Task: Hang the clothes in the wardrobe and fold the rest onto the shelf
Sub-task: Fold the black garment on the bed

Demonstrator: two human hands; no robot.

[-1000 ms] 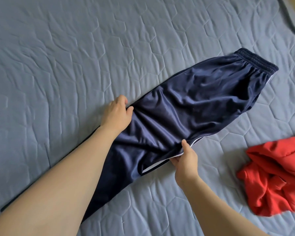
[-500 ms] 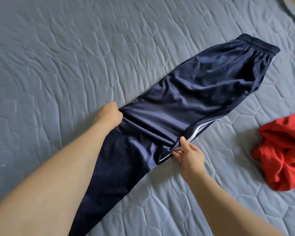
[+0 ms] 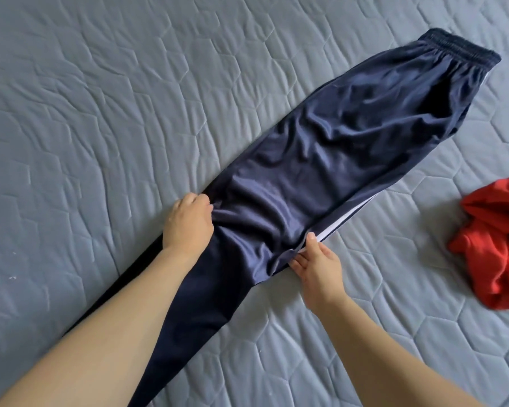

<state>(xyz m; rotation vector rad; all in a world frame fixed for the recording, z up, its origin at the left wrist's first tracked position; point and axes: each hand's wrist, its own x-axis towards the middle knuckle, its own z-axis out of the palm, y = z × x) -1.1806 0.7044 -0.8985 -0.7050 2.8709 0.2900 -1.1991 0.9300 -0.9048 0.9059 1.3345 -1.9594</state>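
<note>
Dark navy track trousers (image 3: 329,136) with a white side stripe lie flat and stretched out diagonally on the bed, elastic waistband at the upper right, legs running down to the lower left under my left forearm. My left hand (image 3: 188,224) grips the trousers' left edge around mid-length, fingers curled into the fabric. My right hand (image 3: 318,265) pinches the right edge at the white stripe, thumb on top. The leg ends are hidden below the frame.
A crumpled red garment (image 3: 494,245) lies on the bed at the right edge. The grey quilted bedcover (image 3: 115,113) spreads bare to the left and above the trousers.
Both hands slid down the trousers toward me, pulling the fabric straighter and flatter. My left hand went from resting with a raised thumb to a curled grip on the edge.
</note>
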